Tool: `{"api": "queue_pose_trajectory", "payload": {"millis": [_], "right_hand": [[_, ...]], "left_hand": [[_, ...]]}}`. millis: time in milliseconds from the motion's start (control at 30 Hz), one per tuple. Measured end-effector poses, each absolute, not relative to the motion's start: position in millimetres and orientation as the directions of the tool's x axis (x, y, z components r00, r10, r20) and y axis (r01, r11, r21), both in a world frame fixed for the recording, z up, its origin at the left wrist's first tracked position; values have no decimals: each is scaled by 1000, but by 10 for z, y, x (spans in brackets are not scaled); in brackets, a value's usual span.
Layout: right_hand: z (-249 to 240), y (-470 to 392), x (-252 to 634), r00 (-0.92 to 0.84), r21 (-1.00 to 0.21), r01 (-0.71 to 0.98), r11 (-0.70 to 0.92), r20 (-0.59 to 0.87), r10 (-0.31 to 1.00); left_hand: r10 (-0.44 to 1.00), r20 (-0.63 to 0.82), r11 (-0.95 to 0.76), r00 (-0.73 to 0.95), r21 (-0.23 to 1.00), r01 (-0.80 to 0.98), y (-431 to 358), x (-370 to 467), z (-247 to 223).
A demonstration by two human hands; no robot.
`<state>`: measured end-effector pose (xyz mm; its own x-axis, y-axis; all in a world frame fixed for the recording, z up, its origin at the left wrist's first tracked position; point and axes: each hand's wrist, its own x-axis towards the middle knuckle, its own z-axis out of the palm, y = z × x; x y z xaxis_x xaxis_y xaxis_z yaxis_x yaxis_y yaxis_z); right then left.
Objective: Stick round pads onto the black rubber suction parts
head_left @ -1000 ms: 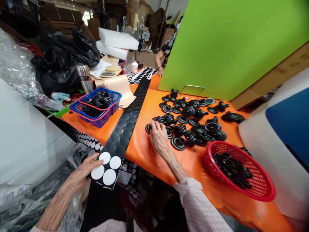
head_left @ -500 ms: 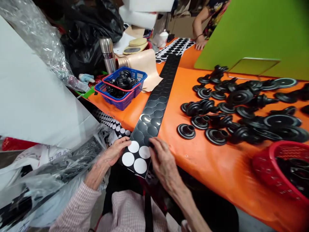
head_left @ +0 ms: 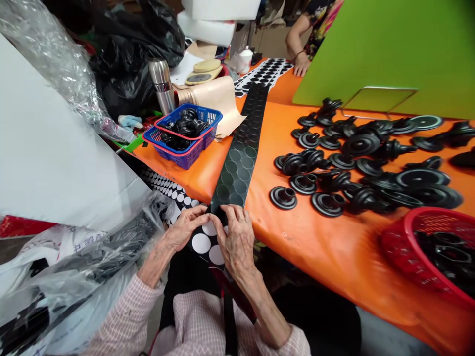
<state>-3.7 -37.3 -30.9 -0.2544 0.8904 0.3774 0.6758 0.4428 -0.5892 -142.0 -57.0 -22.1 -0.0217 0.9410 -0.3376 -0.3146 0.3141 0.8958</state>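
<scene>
A long black strip of die-cut round stickers (head_left: pixel 237 165) runs away from me over the table. Its near end hangs past the table edge and shows white circles (head_left: pixel 201 243) on black where no black rounds lie. At the border between the two, my left hand (head_left: pixel 187 225) pinches the strip's left edge. My right hand (head_left: pixel 235 237) bends over the same row, thumb stretched toward the left fingertips and fingers curled on a black round sticker. Both hands nearly touch, and the right one hides part of the white circles.
Many black rubber-like flanged parts (head_left: pixel 330 202) lie on the orange table (head_left: pixel 274 220). A red basket (head_left: pixel 403 247) stands right, a blue basket (head_left: pixel 183 157) left, both with black parts. A steel flask (head_left: pixel 162 86), green board (head_left: pixel 389 44) and another person's hand (head_left: pixel 302 64) are farther back.
My right hand has moved left and inward from the strip's right edge, over the row by the white circles. My left fingers have shifted slightly right. The view has turned a little.
</scene>
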Motion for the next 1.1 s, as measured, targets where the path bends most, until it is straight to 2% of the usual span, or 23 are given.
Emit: {"api": "queue_pose_trajectory", "payload": {"millis": [167,233,300,367,433,467,500,533,567,600,667,733,833,933,1000,1100], "right_hand": [[-316,-368,-143,-306,-481,704,523,459,834],[-306,-338,-122,-243,-517,685,514,504,829],[-271,-294,-23,-135,-589,652,477,529,838],[-232,-270,126,-59,-645,622,445,527,848],[-213,-309,262,-45,-661,600,450,533,845],[-214,-357,307,-56,-659,591,466,543,838],[-221,-421,333,-77,-649,585,487,553,829],[-232,-493,345,-106,-630,582,514,568,816],[-242,-568,350,-139,-610,582,537,577,805],[-249,-637,357,-173,-596,583,553,574,800],[-247,-739,408,-229,-615,557,558,532,815],[-220,-783,523,-218,-723,497,481,432,875],[-164,-761,744,-15,-908,363,210,219,976],[-138,-675,911,238,-980,199,1,50,970],[-139,-602,1001,371,-989,146,-38,19,929],[-171,-503,1152,484,-987,156,-31,49,874]], "left_hand": [[940,-341,335,-20,930,-149,-540,-1436,-174],[941,-333,332,-61,943,-15,-504,-1590,-129],[937,-308,338,-167,918,205,-501,-1816,-28],[911,-164,343,-378,810,475,-563,-1999,118],[809,116,360,-576,678,642,-681,-2006,249],[773,160,365,-613,678,638,-746,-1924,285],[789,89,353,-608,744,568,-804,-1790,295],[849,-75,341,-524,835,433,-848,-1619,278],[894,-250,362,-372,892,272,-873,-1428,241],[903,-336,381,-269,915,136,-877,-1235,190],[906,-388,386,-168,921,-43,-825,-901,82],[910,-384,366,-158,922,-128,-718,-677,10],[923,-379,367,-67,919,-145,-531,-493,8],[947,-320,319,27,947,45,-351,-352,106],[965,-253,240,63,956,166,-236,-248,188],[965,-205,186,163,974,127,-116,-84,266]]}}
